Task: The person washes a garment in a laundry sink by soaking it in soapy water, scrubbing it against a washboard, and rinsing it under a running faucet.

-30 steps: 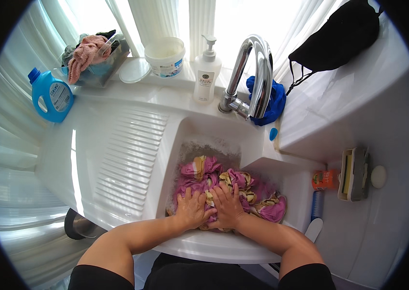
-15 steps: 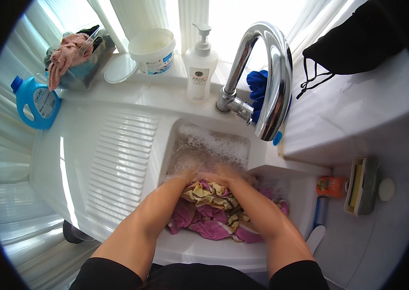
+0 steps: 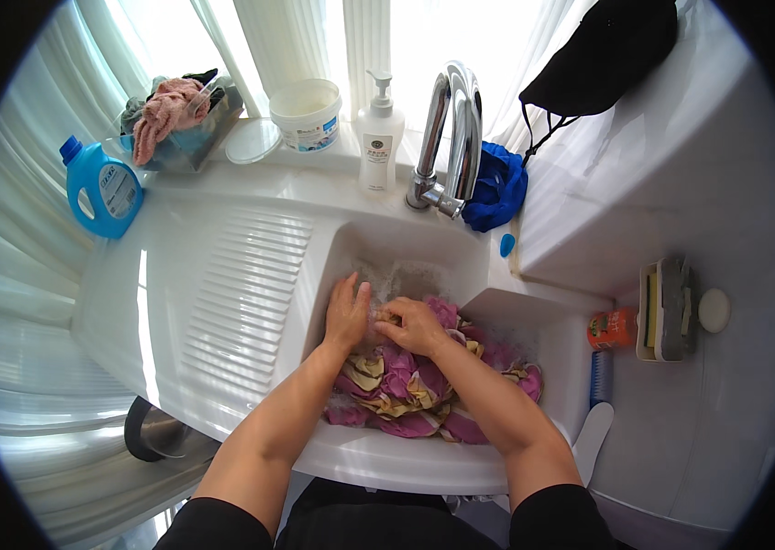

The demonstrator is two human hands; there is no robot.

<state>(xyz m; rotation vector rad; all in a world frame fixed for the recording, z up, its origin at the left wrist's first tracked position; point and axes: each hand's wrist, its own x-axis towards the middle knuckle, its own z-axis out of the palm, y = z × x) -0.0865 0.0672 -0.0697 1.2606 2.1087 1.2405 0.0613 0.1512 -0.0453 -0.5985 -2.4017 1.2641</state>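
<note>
Step in hand: I judge this as the scrubbing step of a hand wash; both hands work on the pink and yellow cloth (image 3: 424,390) inside the white sink (image 3: 406,463).
Left hand: the left hand (image 3: 348,316) lies flat at the centre of the frame, fingers (image 3: 343,291) rather close together and stretched, pressing on the cloth at the foamy water; it grips nothing that I can see.
Right hand: the right hand (image 3: 415,325) is just beside the left one, fingers curled and pinching a small fold of the cloth.
Where the cloth is: it is in the basin, lower centre of the frame, wet and bunched, mostly under and below the two forearms.
Foam: some white foam (image 3: 401,280) is above the hands, near the far wall of the basin.
Around: a chrome tap (image 3: 453,128) stands at the upper centre, with a white pump bottle (image 3: 380,137) to its left and a blue cloth (image 3: 497,188) to its right; a blue detergent bottle (image 3: 103,188) is at the upper left; the ribbed washboard (image 3: 241,293) is left of the basin.
Next move, my judgement: it calls for a firm hold with both hands on the fold, then rubbing one part against the other without letting the wet cloth slip.
</note>
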